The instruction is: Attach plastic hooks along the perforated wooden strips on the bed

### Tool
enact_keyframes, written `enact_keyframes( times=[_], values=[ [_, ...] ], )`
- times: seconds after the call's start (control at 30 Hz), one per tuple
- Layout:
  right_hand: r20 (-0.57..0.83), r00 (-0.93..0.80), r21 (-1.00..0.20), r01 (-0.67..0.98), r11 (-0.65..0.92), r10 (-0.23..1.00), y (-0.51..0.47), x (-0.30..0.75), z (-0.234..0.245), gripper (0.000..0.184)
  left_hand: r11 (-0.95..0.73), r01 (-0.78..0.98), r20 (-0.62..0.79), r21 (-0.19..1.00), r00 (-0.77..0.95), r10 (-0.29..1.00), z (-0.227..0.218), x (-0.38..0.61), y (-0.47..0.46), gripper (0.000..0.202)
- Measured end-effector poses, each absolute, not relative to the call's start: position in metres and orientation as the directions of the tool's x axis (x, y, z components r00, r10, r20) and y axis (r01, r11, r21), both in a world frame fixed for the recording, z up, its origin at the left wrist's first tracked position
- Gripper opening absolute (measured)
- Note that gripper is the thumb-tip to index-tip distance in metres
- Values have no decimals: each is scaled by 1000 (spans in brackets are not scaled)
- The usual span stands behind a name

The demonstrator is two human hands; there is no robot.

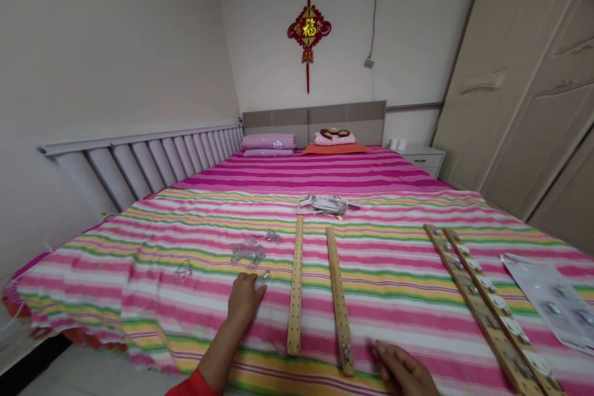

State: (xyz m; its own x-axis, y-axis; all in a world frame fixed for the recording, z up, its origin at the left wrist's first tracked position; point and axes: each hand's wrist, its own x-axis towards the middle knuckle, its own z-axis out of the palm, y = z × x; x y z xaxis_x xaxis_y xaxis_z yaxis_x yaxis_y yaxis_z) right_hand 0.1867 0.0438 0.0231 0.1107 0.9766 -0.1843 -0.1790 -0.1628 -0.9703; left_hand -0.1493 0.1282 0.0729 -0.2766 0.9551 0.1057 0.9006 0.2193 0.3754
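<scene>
My left hand is at the left of two wooden strips, thumb and forefinger closing around a small clear piece whose kind I cannot make out. Just beyond it lies a loose heap of small clear plastic pieces. The left wooden strip has rows of small holes. Beside it, the right wooden strip carries a small shiny metal fitting near its close end. My right hand hovers right of that end, fingers loosely bent and apart from the strip, with nothing seen in them.
Two more wooden strips, one with dark fittings and one with white round pieces, lie at right beside a clear blister pack. A plastic bag of parts sits farther back. Everything rests on a striped bedspread; a radiator lines the left wall.
</scene>
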Motion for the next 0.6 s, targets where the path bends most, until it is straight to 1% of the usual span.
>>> enact_keyframes(
  times=[0.17, 0.33, 0.43, 0.5, 0.6],
  values=[
    [-175, 147, -978, -138, -155, 974, 43, 179, 26, 46, 160, 922, 145, 351, -223, 964, 77, -153, 129, 16],
    [-135, 59, -989, -73, -131, 989, 44, 170, 37, 46, 203, 920, 123, 335, -256, 959, 88, -155, 129, 19],
    [-84, -25, -996, -9, -85, 996, 48, 173, 48, 44, 172, 925, 93, 338, -215, 972, 103, -152, 125, 22],
    [-50, -46, -999, 13, -50, 998, 53, 175, 57, 45, 68, 933, 80, 353, -103, 991, 117, -146, 119, 24],
    [18, -44, -1000, 17, 18, 999, 62, 173, 72, 45, -203, 918, 145, 340, 162, 976, 141, -131, 108, 25]
  ],
)
